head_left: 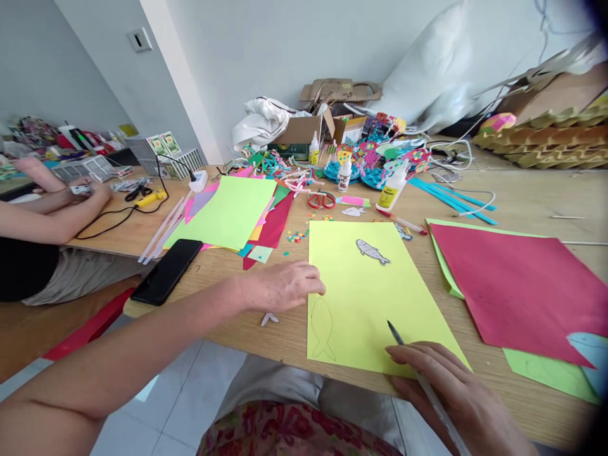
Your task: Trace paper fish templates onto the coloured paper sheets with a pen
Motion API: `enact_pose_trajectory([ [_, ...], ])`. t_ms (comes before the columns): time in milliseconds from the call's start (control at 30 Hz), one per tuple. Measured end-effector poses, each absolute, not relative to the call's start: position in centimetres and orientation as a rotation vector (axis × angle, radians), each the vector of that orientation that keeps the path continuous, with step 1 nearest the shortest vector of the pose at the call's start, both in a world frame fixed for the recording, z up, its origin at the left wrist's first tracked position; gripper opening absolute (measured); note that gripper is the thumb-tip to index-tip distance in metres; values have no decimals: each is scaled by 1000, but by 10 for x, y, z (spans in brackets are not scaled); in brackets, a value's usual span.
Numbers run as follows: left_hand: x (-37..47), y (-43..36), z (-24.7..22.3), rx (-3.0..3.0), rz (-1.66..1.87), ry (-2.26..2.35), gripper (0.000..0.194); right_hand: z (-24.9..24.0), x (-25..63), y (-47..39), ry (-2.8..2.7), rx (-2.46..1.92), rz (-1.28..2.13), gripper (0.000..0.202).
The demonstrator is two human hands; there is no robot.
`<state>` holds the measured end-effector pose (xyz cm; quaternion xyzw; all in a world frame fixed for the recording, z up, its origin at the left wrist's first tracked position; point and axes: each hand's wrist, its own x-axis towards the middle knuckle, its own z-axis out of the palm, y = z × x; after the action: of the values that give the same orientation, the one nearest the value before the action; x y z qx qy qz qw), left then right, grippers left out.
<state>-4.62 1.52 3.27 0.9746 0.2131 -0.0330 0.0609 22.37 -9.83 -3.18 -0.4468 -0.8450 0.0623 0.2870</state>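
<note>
A sheet of yellow paper lies on the table in front of me. A fish outline is drawn near its lower left corner. Higher on the sheet rests a grey paper fish cutout. My left hand is at the sheet's left edge, just above the outline, its fingers curled together; what they hold, if anything, is hidden. Between the fingers of my right hand is a pen, its dark tip pointing up over the lower part of the sheet. A small white paper scrap lies below my left wrist.
Left are a black phone and stacked coloured paper. Behind stand glue bottles, with red-handled scissors nearby. Red paper lies right. Another person's forearms are at the far left, hands around a small object.
</note>
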Motion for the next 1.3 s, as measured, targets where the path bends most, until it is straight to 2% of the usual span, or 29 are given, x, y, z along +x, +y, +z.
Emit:
enact_pose_trajectory([
  [267,-36,28,23,2908,-95,514,24,-36,248,-92,-2261,-1225,12,17],
  [500,-37,34,22,2883,-37,470,27,-8,253,-61,-2087,-1436,25,20],
  [700,-43,37,21,2878,-2,417,42,3,243,19,-2164,-1664,168,17],
  [867,-52,23,24,2885,-30,442,56,-5,233,69,-2261,-1834,238,29],
  [967,-55,18,23,2925,-39,411,49,-8,231,80,-2282,-1874,249,31],
  [1133,-52,21,16,3023,20,387,24,-10,229,82,-2288,-1898,241,29],
  [1300,-48,34,13,2971,175,536,27,-16,228,83,-2240,-1937,249,26],
])
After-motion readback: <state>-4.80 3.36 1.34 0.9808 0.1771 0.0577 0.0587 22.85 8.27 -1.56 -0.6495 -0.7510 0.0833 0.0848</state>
